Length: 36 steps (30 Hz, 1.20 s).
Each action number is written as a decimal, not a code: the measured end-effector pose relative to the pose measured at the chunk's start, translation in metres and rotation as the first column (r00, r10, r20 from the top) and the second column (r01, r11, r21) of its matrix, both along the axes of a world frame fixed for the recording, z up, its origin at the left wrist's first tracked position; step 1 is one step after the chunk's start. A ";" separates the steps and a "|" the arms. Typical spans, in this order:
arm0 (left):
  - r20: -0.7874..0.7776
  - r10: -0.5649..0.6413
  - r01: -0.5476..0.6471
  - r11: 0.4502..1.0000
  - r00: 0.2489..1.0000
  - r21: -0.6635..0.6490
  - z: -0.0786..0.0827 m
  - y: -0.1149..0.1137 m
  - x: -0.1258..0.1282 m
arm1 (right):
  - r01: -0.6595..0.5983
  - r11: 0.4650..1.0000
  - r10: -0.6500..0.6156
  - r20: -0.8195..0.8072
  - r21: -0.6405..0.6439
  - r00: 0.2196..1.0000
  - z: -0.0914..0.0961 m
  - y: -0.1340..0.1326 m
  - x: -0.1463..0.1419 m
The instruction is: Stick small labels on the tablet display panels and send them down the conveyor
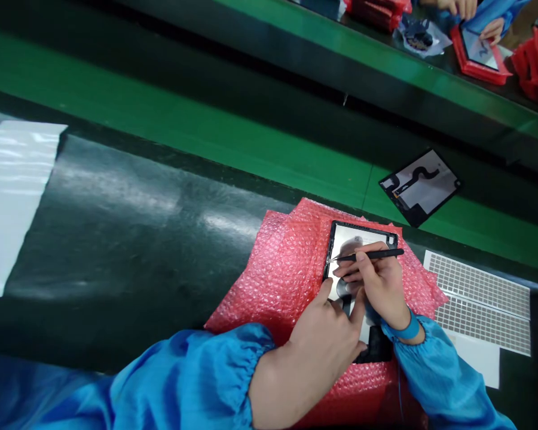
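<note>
A black-framed tablet panel [343,242] lies on pink bubble wrap [282,269] in front of me. My right hand [379,286] is closed around black tweezers [371,255], their tip pointing left over the panel's silvery back. My left hand [325,340] rests on the panel's near part, thumb and forefinger spread and pressed flat against it. Both arms wear blue sleeves, and the right wrist has a blue strap.
A second panel [420,186] with a black flex cable lies on the green conveyor belt [206,131]. White sheets of small stickers [479,298] lie at my right. A white sheet [13,197] lies far left. Across the belt, another person's hands [475,18] work at a red-cased tablet [479,54].
</note>
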State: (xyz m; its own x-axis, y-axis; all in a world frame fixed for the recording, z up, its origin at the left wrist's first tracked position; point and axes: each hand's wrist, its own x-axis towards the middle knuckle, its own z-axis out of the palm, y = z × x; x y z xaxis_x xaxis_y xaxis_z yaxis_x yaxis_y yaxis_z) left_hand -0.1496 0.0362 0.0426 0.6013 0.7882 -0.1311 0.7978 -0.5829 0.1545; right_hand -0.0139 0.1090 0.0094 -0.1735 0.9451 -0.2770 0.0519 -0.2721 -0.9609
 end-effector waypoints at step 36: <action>0.494 0.594 -0.408 0.801 0.635 -0.438 -0.014 0.027 -0.058 | 0.109 0.986 -0.088 -0.170 0.122 0.982 -0.012 -0.029 0.058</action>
State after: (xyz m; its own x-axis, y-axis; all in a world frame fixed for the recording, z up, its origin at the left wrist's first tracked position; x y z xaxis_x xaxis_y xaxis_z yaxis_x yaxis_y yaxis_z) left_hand -0.2080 0.0631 0.0282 0.1466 0.9783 -0.1466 0.6432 0.0184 0.7655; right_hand 0.0443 0.0798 -0.0024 -0.1107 0.9859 -0.1259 -0.1296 -0.1399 -0.9817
